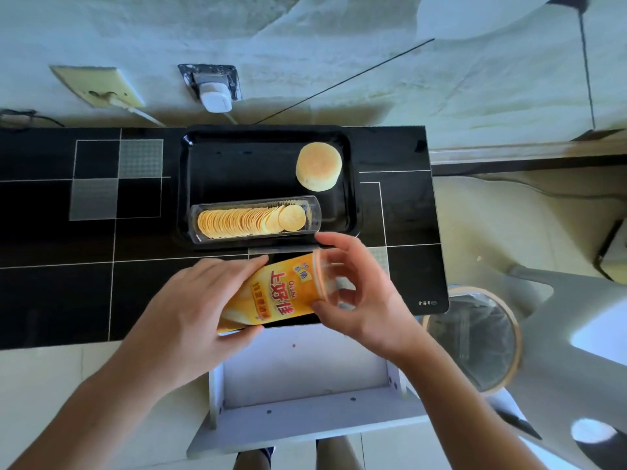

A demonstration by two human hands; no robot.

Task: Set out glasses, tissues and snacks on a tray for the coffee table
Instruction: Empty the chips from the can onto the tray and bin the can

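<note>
A black tray (203, 154) sits on the black glass table (51, 283). Inside it lies a clear plastic sleeve of stacked round crisps (251, 220) along the near side, and a round pale bun (318, 171) rests at the far right corner. Just in front of the tray I hold a yellow crisp can (274, 293) on its side. My left hand (200, 310) grips its base end. My right hand (359, 293) is cupped around its open end, fingers on what looks like a clear lid.
An open white drawer (305, 385) juts out below the table toward me. A lined waste bin (475, 337) stands at the right beside a white chair (576, 351). Wall sockets with a white plug (213, 96) lie beyond the tray.
</note>
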